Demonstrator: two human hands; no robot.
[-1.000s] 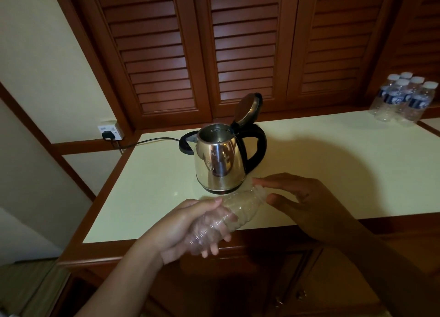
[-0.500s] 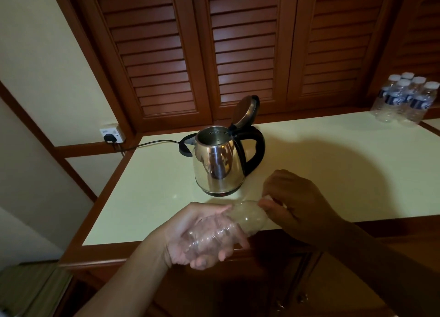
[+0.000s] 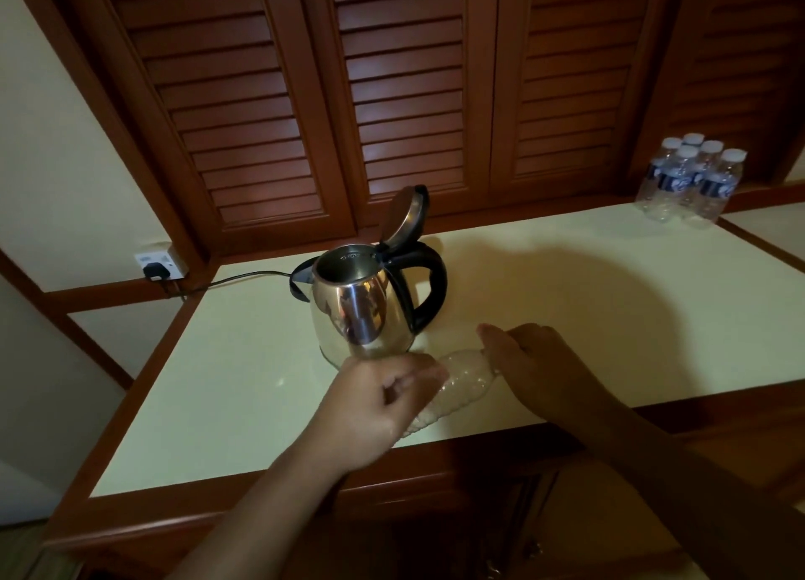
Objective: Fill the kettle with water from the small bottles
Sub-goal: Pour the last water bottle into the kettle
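Since a second ago you have turned your left hand [image 3: 374,409] over: it cupped the clear bottle [image 3: 457,383] from below with the fingertips showing, and now its back faces up, fingers curled over the bottle's lower part. The bottle, which hung over the front edge, now lies low over the table [image 3: 226,405], just in front of the kettle [image 3: 361,313]. Your right hand [image 3: 536,366], open beside the neck a second ago, then pinching it, now covers the neck end completely. Your head has come closer, so the kettle fills more of the view.
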